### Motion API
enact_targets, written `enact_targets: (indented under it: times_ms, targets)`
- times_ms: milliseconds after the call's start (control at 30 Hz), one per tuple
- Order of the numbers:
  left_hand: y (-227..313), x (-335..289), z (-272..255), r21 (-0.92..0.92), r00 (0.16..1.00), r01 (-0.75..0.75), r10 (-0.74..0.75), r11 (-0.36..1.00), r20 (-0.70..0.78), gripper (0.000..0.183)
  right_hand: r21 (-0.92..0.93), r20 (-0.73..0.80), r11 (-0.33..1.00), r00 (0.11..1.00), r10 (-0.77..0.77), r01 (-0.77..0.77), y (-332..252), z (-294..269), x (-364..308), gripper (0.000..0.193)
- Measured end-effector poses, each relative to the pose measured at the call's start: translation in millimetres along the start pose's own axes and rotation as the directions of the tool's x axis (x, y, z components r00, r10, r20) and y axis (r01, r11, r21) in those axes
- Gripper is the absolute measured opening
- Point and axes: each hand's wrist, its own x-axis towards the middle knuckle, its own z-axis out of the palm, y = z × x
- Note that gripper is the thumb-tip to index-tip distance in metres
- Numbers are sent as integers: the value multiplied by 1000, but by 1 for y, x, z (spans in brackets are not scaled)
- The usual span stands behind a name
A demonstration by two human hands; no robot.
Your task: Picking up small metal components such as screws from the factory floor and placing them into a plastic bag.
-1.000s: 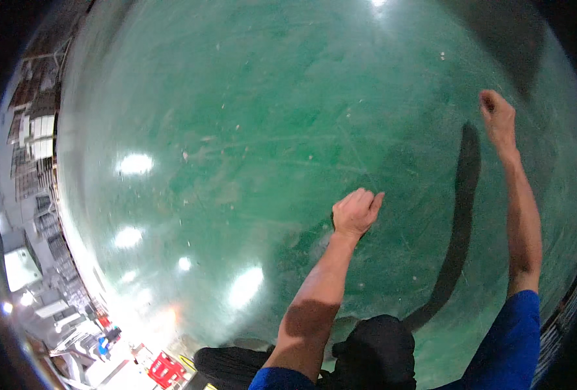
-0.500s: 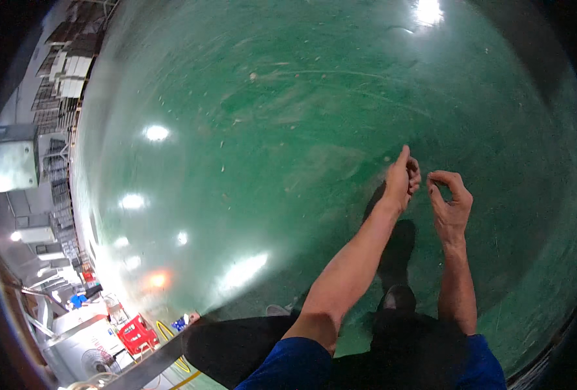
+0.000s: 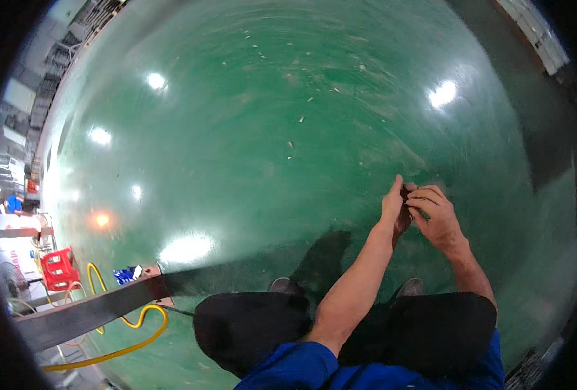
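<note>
In front of my knees, low over the green floor (image 3: pixel 236 169), my two hands meet. My left hand (image 3: pixel 394 207) has one digit pointing away from me while its other fingers curl inward, partly in shadow. Against those curled fingers rest the fingertips of my right hand (image 3: pixel 439 220), bent into a pinch. Anything held between the hands is too small or too hidden to make out.
Small pale scraps (image 3: pixel 301 119) dot the floor ahead. To the left, a dark beam (image 3: pixel 93 312) runs beside a yellow hose (image 3: pixel 147 335), a red plastic stool (image 3: pixel 59 270) and a blue packet (image 3: pixel 124 276). A person in blue (image 3: pixel 15 204) is far left.
My right hand has come in to touch the left one, its fingers bending inward. The view has shifted, and both dark-clad knees and the beam now show more fully.
</note>
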Motion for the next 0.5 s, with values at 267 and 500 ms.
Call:
enact_targets:
  times_ms: [267,500]
  targets:
    - [41,-27,-9,-77,981,-186,180,980,-77,44,-7,61,990,988,140,-140,-40,33,36,17]
    - [75,-85,-6,-328,993,-97,115,940,34,41,-96,181,976,961,210,-196,-113,32,70,20]
